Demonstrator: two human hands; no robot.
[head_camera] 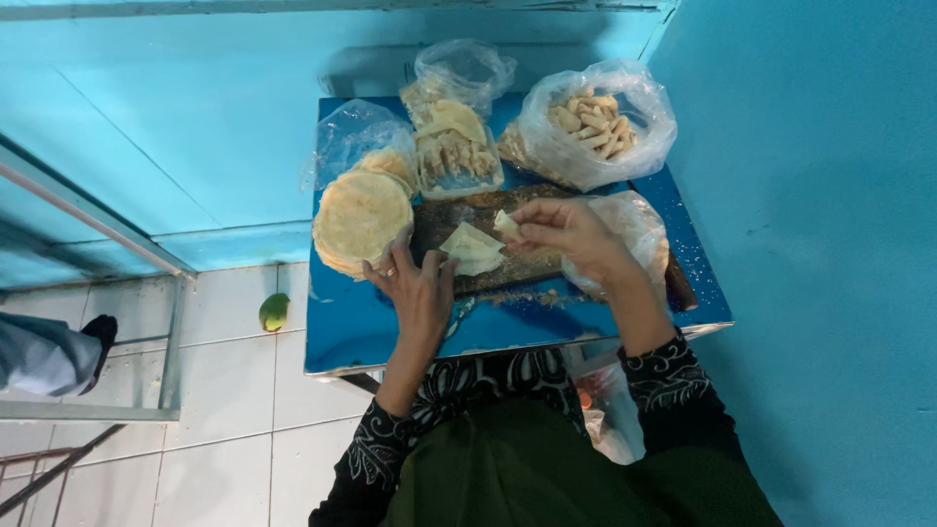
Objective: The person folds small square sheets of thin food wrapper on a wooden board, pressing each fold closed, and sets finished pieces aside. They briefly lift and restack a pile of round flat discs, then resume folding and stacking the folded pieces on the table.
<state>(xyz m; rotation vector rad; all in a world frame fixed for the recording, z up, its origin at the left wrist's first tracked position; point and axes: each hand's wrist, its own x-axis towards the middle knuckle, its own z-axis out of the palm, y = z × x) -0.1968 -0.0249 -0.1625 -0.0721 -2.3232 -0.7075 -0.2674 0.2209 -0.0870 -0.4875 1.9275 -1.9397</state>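
Fingers: right hand point(571, 232) pinching folded wrapper piece point(506, 222) | left hand point(418, 283) spread flat beside wrapper stack point(361, 220)

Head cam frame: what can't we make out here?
- Head view: contents of the rear clear bag blurred by crinkled plastic.
- Wooden board: middle hidden by left hand, right hand and folded wrapper.
- Small piece in right fingertips: too small to identify.
- Bag under table: hidden by the table edge and sleeve.
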